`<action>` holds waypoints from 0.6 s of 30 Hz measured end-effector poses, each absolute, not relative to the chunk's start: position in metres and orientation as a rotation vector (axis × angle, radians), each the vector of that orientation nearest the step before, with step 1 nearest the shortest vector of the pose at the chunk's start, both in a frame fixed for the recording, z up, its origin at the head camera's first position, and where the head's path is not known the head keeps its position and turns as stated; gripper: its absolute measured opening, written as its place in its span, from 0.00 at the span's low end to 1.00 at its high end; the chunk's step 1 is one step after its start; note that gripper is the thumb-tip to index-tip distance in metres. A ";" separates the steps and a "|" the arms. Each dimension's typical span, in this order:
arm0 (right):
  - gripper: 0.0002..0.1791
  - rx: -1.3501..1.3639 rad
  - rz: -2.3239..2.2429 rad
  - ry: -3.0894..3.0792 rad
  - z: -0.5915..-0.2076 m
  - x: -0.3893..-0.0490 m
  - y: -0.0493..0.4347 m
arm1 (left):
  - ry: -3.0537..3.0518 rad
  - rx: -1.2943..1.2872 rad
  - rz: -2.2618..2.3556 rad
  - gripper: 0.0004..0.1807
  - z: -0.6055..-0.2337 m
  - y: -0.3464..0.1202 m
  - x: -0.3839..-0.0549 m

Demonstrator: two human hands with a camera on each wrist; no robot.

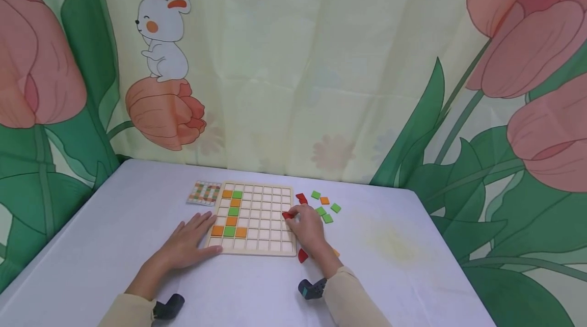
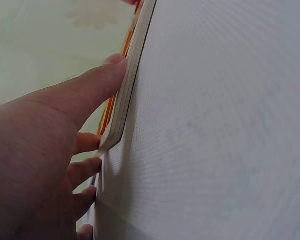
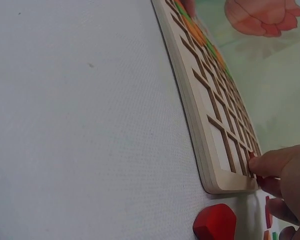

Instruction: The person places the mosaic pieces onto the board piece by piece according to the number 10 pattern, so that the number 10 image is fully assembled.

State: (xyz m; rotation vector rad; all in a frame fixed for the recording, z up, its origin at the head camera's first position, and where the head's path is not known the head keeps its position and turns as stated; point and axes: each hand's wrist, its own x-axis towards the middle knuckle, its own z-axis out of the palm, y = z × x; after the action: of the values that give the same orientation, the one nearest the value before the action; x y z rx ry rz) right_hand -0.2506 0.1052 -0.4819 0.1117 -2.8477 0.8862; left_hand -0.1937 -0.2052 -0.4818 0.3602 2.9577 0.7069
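Observation:
A wooden grid board [image 1: 270,219] lies on the table with orange tiles [image 1: 217,231] and green tiles [image 1: 233,211] in some of its left cells. My left hand [image 1: 185,245] rests flat at the board's left side, fingers spread; in the left wrist view its thumb [image 2: 100,82] touches the board's edge. Over the right-hand columns, my right hand [image 1: 309,227] pinches a small red piece [image 1: 287,215] between thumb and fingertips. The right wrist view shows those fingertips [image 3: 270,162] low at the board's right end, partly covering the piece.
A patterned card [image 1: 204,192] lies by the board's back left corner. Loose green tiles [image 1: 336,208], an orange tile [image 1: 324,200] and red pieces [image 1: 301,198] lie to the right. Another red piece [image 3: 215,222] sits near the front right corner. A floral curtain [image 1: 293,87] hangs behind.

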 end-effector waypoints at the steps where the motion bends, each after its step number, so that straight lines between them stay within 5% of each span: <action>1: 0.12 0.117 0.877 -2.847 -0.482 -0.251 0.105 | 2.960 0.360 0.704 0.50 -0.482 -0.205 -0.194; 18: 0.10 0.121 0.827 -2.817 -0.482 -0.255 0.096 | 2.951 0.341 0.708 0.50 -0.482 -0.206 -0.194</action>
State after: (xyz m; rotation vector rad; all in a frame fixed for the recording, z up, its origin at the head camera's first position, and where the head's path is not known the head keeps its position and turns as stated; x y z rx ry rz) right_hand -0.2553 0.0961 -0.4823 0.1210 -2.8173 0.8275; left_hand -0.1937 -0.2056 -0.4816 0.3412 2.9513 0.7079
